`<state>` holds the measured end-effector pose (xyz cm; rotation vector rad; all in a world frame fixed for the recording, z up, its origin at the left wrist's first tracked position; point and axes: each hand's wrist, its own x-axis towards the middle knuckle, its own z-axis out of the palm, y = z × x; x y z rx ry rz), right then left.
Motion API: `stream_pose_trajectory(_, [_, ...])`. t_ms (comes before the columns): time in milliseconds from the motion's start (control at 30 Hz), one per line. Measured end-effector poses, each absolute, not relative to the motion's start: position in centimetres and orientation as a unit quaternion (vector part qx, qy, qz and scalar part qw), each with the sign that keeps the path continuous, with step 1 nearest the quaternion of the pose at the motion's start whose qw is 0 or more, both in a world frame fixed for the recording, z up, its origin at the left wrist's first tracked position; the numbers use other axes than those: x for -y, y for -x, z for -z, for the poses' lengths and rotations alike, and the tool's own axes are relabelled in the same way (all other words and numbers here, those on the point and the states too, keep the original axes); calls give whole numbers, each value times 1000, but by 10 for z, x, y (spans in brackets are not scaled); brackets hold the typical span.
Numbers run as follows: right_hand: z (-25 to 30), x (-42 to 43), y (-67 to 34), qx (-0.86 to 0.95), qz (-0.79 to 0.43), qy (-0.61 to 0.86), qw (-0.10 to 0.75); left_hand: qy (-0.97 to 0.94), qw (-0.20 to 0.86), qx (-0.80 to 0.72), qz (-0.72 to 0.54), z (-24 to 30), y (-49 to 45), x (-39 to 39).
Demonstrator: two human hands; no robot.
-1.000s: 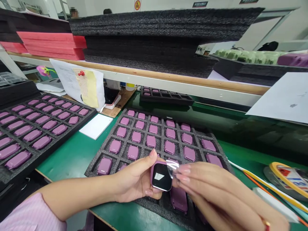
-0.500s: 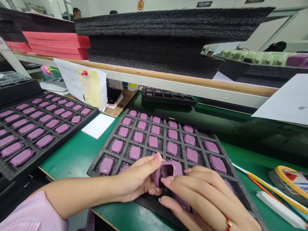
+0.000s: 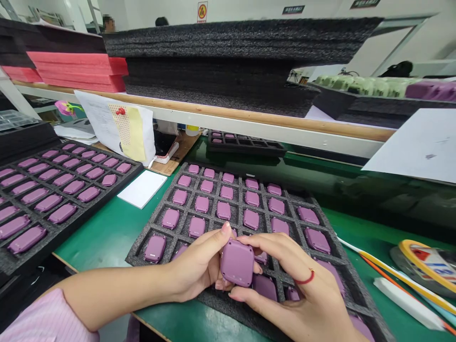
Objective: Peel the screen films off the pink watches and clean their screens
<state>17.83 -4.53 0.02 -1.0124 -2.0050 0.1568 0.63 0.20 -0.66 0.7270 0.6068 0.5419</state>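
Between my two hands is a purple watch case [image 3: 237, 262], held up over the foam tray with its plain purple back towards me. My left hand [image 3: 201, 263] grips its left side, thumb on the upper corner and fingers behind and below. The fingertips of my right hand [image 3: 295, 280] close on its right side, index at the top and thumb at the bottom corner. Beneath lies the black foam tray [image 3: 167, 244], its compartments holding many similar purple cases [image 3: 196, 227]. My hands hide some of the near compartments.
A second foam tray [image 3: 76, 202] of purple cases lies left, near a white pad [image 3: 141, 188]. At right are a tape roll [image 3: 423, 266] and a white tool [image 3: 408, 303]. A shelf [image 3: 221, 114] bearing black foam sheets [image 3: 213, 71] crosses above the green table [image 3: 96, 247].
The watch case has been turned over: its dark glass face showed before, now its purple back does. My right hand has shifted from the glass to the case's right edge. The view has shifted slightly.
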Motion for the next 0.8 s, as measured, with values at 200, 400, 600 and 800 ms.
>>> stream_pose_trajectory(200, [-1, 44, -181, 819, -36, 418, 391, -361, 835, -320, -263, 8, -7, 0])
stream_pose_trajectory(400, [14, -18, -236, 721, 18, 620, 310, -434, 784, -345, -278, 19, -8, 5])
stream_pose_trajectory(600, [38, -84, -324, 631, 11, 733, 253, -556, 734, -331, -206, 31, -8, 0])
stream_pose_trajectory(800, [49, -61, -346, 638, -29, 736, 223, -628, 684, -328, -176, 30, -6, 2])
